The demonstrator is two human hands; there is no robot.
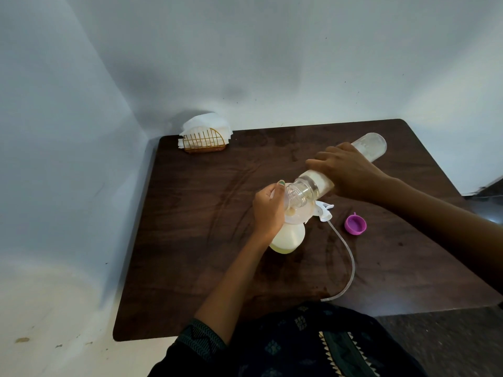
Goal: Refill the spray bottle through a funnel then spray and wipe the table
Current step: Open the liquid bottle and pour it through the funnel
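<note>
Spray bottle (288, 236): translucent, rounded, topped by clear funnel (295, 213).

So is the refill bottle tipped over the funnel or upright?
Tipped. The right hand holds the clear refill bottle nearly level, mouth down over the funnel on the spray bottle.

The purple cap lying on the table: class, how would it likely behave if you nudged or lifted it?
The purple cap looks small and thin-walled, so probably very light. It rests tilted on the table, so a nudge might roll or slide it. It seems to be stiff moulded plastic, unlikely to flex or break.
</note>
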